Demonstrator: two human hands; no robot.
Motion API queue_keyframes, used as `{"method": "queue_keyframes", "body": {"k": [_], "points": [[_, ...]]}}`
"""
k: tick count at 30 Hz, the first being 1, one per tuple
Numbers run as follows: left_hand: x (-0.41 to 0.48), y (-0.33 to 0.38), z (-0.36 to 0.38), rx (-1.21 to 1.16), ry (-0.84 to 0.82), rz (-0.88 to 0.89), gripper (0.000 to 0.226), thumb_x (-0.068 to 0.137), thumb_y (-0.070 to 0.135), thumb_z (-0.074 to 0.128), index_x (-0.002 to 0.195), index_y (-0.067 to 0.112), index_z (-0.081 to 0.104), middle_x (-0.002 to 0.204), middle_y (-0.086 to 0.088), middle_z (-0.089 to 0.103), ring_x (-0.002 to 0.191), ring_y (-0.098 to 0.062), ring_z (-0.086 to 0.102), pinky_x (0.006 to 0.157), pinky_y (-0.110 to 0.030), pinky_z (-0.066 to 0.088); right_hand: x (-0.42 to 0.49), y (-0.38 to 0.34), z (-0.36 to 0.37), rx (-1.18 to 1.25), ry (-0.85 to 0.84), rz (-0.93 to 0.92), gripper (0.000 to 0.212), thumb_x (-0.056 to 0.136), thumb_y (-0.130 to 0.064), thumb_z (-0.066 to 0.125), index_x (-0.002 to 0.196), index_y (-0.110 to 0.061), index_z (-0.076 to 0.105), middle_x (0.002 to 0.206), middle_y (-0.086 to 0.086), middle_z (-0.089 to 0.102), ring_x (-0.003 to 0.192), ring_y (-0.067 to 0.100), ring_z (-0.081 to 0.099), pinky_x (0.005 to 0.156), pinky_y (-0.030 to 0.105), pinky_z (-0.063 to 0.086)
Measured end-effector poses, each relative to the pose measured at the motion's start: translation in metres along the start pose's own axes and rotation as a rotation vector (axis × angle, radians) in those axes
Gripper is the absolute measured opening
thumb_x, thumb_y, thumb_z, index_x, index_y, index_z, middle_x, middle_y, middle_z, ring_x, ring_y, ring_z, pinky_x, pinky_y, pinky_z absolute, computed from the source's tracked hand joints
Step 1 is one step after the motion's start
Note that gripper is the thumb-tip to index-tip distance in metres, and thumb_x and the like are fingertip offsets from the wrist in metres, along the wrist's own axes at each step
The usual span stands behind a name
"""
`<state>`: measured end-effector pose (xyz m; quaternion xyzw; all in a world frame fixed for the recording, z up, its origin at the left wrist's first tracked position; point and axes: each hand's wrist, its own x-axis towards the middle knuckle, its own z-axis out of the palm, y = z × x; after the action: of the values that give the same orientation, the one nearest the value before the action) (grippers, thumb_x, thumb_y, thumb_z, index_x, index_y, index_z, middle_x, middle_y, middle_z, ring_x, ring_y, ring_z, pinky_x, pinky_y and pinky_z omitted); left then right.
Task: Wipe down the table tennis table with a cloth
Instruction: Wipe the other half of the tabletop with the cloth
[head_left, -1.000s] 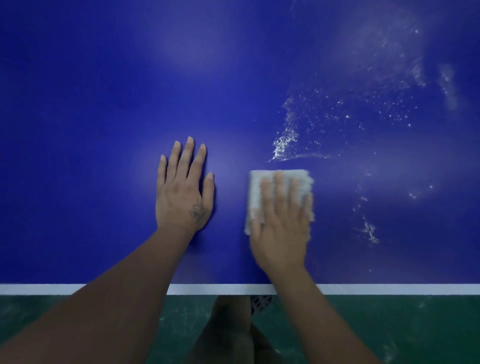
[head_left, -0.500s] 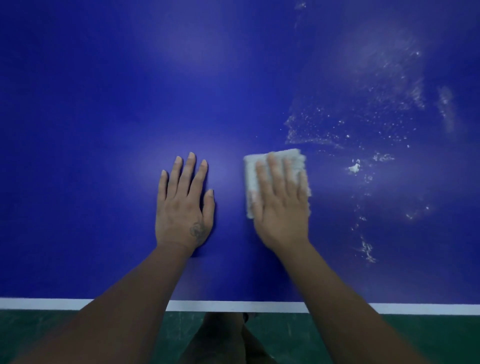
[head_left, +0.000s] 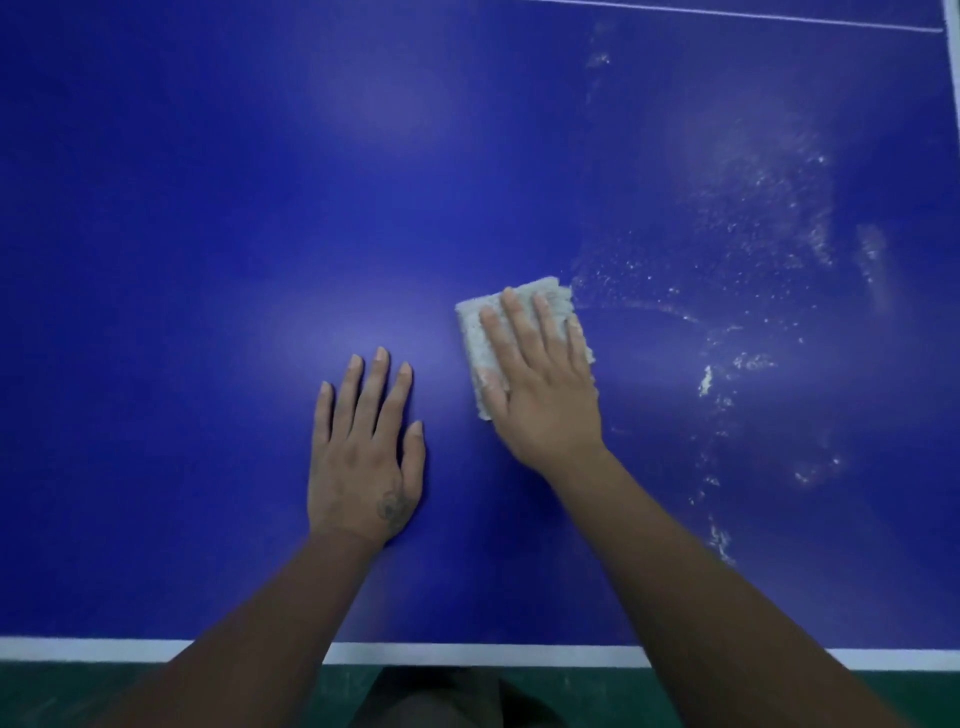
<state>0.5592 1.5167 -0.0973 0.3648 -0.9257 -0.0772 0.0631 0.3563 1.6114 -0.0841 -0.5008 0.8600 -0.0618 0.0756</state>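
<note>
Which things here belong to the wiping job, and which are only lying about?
Job: cloth, right hand pressing it flat, table, white dust beside the cloth, left hand resting flat on the table.
Lying about: green floor, white edge line.

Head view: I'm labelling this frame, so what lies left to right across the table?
First the left hand flat on the table → cloth under the flat right hand → scattered white powder.
</note>
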Motion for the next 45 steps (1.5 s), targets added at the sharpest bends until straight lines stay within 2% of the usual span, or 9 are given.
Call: {"method": "queue_keyframes", "body": {"k": [7, 13, 16, 20, 26, 32, 37, 43, 45], "points": [[0.011, 0.005, -0.010, -0.110, -0.020, -0.055, 0.058, 0.110, 0.037, 0.045, 0.163, 0.013, 0.048, 0.175, -0.006, 0.036, 0.166, -0.027, 0.024, 0.134, -0.059, 0.020, 0.020, 0.076, -0.020, -0.010, 0.064, 0.533, 0.068, 0.110, -0.045, 0.019, 0.173, -0.019, 0.013, 0.181, 0.007, 0.006, 0.167, 0.035, 0.002, 0.132, 0.062, 0.007], [0.115, 0.027, -0.011, -0.209, 0.067, -0.063, 0.057, 0.111, 0.033, 0.049, 0.162, 0.007, 0.047, 0.175, -0.013, 0.034, 0.166, -0.032, 0.022, 0.136, -0.054, 0.014, 0.058, 0.022, -0.006, 0.011, 0.034, 0.043, 0.065, 0.111, -0.045, 0.036, 0.171, -0.024, 0.024, 0.180, 0.002, 0.015, 0.167, 0.029, 0.008, 0.133, 0.057, 0.010], [0.180, 0.034, -0.002, -0.172, 0.050, -0.049, 0.061, 0.112, 0.037, 0.047, 0.166, 0.009, 0.042, 0.177, -0.012, 0.029, 0.167, -0.031, 0.018, 0.136, -0.053, 0.010, 0.076, 0.067, -0.013, -0.056, 0.066, 0.202, 0.064, 0.111, -0.043, 0.033, 0.171, -0.021, 0.025, 0.179, 0.005, 0.017, 0.166, 0.033, 0.012, 0.133, 0.057, 0.011], [0.224, 0.040, 0.011, -0.053, 0.007, -0.054, 0.068, 0.114, 0.050, 0.033, 0.171, 0.012, 0.029, 0.181, -0.009, 0.019, 0.169, -0.030, 0.009, 0.136, -0.054, 0.006, 0.081, 0.107, -0.028, -0.035, 0.030, 0.529, 0.067, 0.111, -0.044, 0.017, 0.173, -0.021, 0.010, 0.181, 0.005, 0.001, 0.167, 0.035, 0.000, 0.132, 0.059, 0.004], [0.227, 0.040, 0.021, 0.021, 0.017, -0.068, 0.072, 0.113, 0.056, 0.027, 0.173, 0.016, 0.024, 0.182, -0.006, 0.015, 0.169, -0.029, 0.007, 0.136, -0.054, 0.008, 0.100, 0.072, -0.016, -0.034, 0.006, 0.119, 0.067, 0.109, -0.046, 0.028, 0.172, -0.024, 0.021, 0.180, 0.002, 0.012, 0.167, 0.028, 0.007, 0.134, 0.054, 0.006], [0.230, 0.042, 0.023, 0.051, 0.019, -0.082, 0.073, 0.112, 0.057, 0.028, 0.173, 0.017, 0.024, 0.182, -0.006, 0.016, 0.169, -0.029, 0.008, 0.136, -0.055, 0.009, 0.159, 0.114, -0.035, -0.058, 0.050, 0.550, 0.068, 0.109, -0.043, 0.015, 0.173, -0.022, 0.006, 0.181, 0.007, -0.001, 0.166, 0.036, -0.001, 0.133, 0.058, 0.001], [0.230, 0.040, 0.023, 0.044, 0.002, -0.092, 0.072, 0.111, 0.055, 0.029, 0.173, 0.017, 0.024, 0.182, -0.005, 0.016, 0.169, -0.027, 0.007, 0.136, -0.053, 0.008, 0.197, 0.062, -0.026, -0.047, -0.018, 0.067, 0.068, 0.109, -0.046, 0.020, 0.173, -0.025, 0.012, 0.181, 0.003, 0.004, 0.167, 0.030, 0.000, 0.134, 0.053, 0.000], [0.230, 0.039, 0.025, 0.041, 0.010, -0.088, 0.072, 0.111, 0.055, 0.030, 0.173, 0.017, 0.025, 0.182, -0.004, 0.017, 0.169, -0.027, 0.008, 0.136, -0.054, 0.011, 0.227, 0.125, -0.039, -0.034, 0.041, 0.541, 0.066, 0.113, -0.045, 0.024, 0.173, -0.024, 0.004, 0.181, 0.004, -0.003, 0.167, 0.031, -0.002, 0.133, 0.054, -0.001], [0.230, 0.038, 0.026, 0.035, 0.013, -0.090, 0.072, 0.111, 0.054, 0.031, 0.173, 0.017, 0.026, 0.182, -0.004, 0.017, 0.169, -0.027, 0.008, 0.136, -0.054, 0.011, 0.240, 0.093, -0.038, -0.081, 0.011, 0.431, 0.068, 0.111, -0.046, 0.013, 0.173, -0.023, -0.002, 0.180, 0.008, -0.008, 0.166, 0.034, -0.007, 0.132, 0.056, -0.004]]}}
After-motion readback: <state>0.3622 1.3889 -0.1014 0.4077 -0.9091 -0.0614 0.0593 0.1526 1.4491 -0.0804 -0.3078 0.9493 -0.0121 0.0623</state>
